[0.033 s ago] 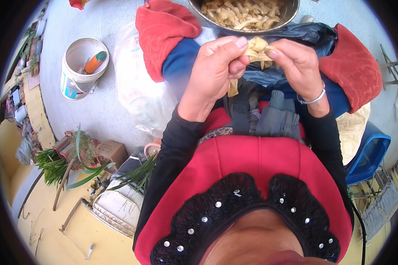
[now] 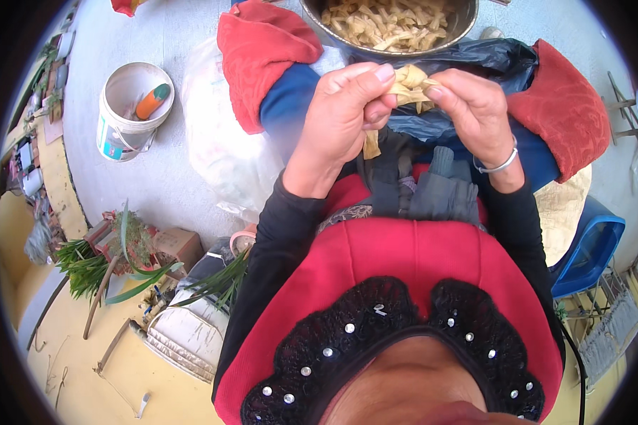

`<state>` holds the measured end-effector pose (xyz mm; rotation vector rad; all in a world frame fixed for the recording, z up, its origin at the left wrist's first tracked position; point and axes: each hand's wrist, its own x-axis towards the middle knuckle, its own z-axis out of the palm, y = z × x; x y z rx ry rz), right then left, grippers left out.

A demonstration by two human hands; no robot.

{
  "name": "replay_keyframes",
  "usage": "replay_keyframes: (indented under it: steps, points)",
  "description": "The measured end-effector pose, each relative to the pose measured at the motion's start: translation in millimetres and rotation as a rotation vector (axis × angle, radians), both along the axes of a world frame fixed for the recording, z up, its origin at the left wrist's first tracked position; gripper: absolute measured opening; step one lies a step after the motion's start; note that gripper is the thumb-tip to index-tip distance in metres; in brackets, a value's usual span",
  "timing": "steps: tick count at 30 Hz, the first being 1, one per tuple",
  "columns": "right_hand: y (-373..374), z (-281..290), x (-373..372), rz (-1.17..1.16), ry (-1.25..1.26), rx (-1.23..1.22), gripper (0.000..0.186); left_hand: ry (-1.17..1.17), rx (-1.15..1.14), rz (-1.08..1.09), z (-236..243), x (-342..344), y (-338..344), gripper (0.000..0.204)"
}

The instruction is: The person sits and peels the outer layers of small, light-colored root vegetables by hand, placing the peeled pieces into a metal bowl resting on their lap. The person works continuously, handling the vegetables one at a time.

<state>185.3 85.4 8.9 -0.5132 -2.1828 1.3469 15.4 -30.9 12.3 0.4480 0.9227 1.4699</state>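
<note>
My left hand [image 2: 340,120] is closed in a pinch on a folded pale yellow strip piece [image 2: 410,83], with the thumb at its left side and a loose tail hanging below the fingers. At the piece's right end my right hand [image 2: 478,117], a silver bangle at its wrist, pinches with thumb and forefinger. Beyond both hands sits a metal bowl [image 2: 468,28] holding many similar pale pieces. Black plastic [image 2: 496,64] lies under and around the held piece, and grey fabric [image 2: 446,195] rests on my lap.
A white bucket [image 2: 120,134] with an orange-and-green object stands at left, beside white plastic sacking [image 2: 213,142]. Potted plants [image 2: 85,262] and clutter are at lower left. A blue plastic chair [image 2: 588,255] and a tan sack [image 2: 563,212] are at right. Red cloths [image 2: 560,120] cover my knees.
Both hands, still pinching the yellow piece, have shifted very slightly down and left. Little else differs.
</note>
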Motion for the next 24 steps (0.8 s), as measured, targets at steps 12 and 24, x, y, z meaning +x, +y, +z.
replay_keyframes:
  steps: [12, 24]
  points:
    - [15.5, -19.6, -23.0, -0.199, -0.049, 0.098, 0.027, 0.050, -0.211, -0.074, -53.4, 12.2, 7.9, 0.018]
    - [19.6, -31.4, -1.2, -0.087, -0.317, 0.009, 0.020, 0.954, -0.052, -0.218, -39.7, -10.2, 22.1, 0.032]
